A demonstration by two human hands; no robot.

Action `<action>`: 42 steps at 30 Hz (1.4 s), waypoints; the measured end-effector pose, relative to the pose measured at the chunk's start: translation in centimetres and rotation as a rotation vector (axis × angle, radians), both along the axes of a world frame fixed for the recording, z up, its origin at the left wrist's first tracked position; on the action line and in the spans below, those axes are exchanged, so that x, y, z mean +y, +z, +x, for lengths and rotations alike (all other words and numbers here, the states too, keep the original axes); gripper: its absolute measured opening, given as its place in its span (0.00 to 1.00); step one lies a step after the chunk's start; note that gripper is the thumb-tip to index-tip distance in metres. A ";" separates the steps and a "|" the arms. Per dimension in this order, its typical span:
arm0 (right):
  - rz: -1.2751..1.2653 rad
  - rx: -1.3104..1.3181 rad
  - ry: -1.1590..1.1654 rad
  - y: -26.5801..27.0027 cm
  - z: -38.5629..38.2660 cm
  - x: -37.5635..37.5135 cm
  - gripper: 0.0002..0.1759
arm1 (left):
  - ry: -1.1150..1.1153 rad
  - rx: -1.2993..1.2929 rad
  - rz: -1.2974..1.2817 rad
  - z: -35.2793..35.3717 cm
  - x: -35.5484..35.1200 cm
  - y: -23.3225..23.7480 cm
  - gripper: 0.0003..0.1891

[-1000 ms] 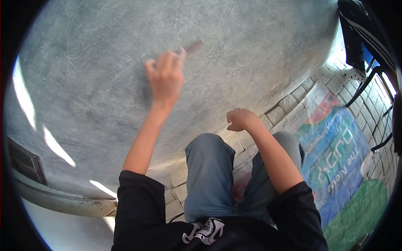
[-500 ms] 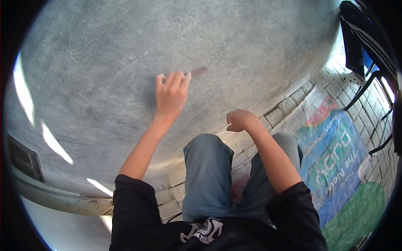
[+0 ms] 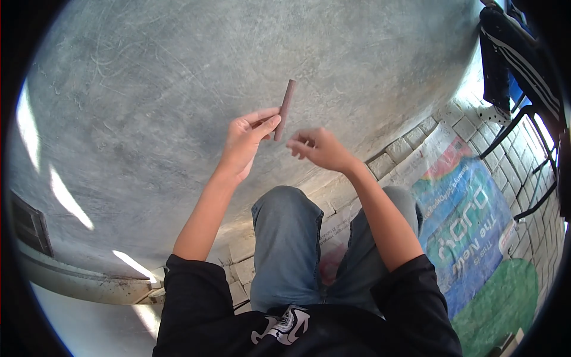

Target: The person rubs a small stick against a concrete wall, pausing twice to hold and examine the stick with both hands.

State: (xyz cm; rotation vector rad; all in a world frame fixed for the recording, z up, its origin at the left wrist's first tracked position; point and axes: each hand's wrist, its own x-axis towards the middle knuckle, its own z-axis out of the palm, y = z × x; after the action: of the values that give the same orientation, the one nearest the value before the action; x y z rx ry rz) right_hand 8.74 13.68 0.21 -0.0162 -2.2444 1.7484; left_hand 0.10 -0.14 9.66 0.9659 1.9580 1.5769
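My left hand (image 3: 242, 141) is closed on a flat, reddish-brown strip (image 3: 286, 111) that looks like folded sandpaper. Thumb and fingers pinch it near its lower half, and it stands nearly upright in front of the grey wall (image 3: 178, 77). Just right of the strip's lower end, my right hand (image 3: 321, 149) hovers with loosely bent fingers, slightly blurred. It appears to hold nothing, and a small gap separates it from the strip.
Below the wall runs a floor of pale bricks (image 3: 464, 128). A printed banner (image 3: 470, 232) lies on it at right, beside a green patch (image 3: 499, 303). A person's dark-trousered leg (image 3: 496, 65) and a black metal frame (image 3: 505, 134) are at upper right. A dark vent (image 3: 31, 225) is at far left.
My left hand has come away from the wall surface and turned, tilting the strip from nearly level to nearly upright. My right hand has moved up and left towards it.
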 end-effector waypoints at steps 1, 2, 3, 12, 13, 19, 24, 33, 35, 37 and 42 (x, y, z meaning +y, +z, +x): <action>-0.001 -0.008 0.008 0.7 0.4 -0.2 0.15 | -0.007 -0.095 0.034 0.1 0.1 -0.4 0.13; -0.253 0.046 -0.002 1.6 0.6 -0.3 0.15 | -0.017 -0.183 0.072 0.2 0.2 -0.7 0.14; -0.510 0.099 -0.013 2.2 0.8 -0.5 0.17 | -0.012 -0.185 0.070 0.4 0.3 -0.9 0.14; -0.644 0.269 -0.183 2.2 0.4 -0.5 0.12 | -0.021 -0.299 0.151 1.2 1.1 -2.2 0.12; -0.645 0.271 -0.190 2.2 0.2 -0.6 0.12 | 0.002 -0.157 0.149 1.3 1.1 -2.0 0.12; -0.738 0.306 -0.089 1.6 0.6 -0.3 0.10 | 0.092 0.097 0.137 1.7 1.9 -2.2 0.15; -0.617 0.302 -0.138 1.0 0.1 0.5 0.10 | 0.103 0.113 0.113 1.1 3.4 -1.8 0.13; -0.513 0.220 -0.218 2.6 0.6 -0.5 0.19 | 0.372 1.074 0.229 1.0 1.8 4.4 0.07; -0.495 0.158 -0.187 2.6 0.2 -0.9 0.20 | 0.442 1.227 0.184 0.0 1.3 5.2 0.08; -0.463 0.110 -0.186 1.8 -0.1 -1.3 0.20 | 0.443 1.514 0.160 -0.9 1.2 5.4 0.10; 0.597 -0.012 -0.293 -1.4 0.0 -1.4 0.23 | 0.277 1.762 0.041 -3.0 1.5 3.9 0.10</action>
State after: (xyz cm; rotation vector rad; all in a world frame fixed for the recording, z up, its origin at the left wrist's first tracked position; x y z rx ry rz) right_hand 8.77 12.27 -1.17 -0.2150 -2.5272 0.8957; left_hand -2.93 1.35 13.56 2.7252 3.0620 0.6091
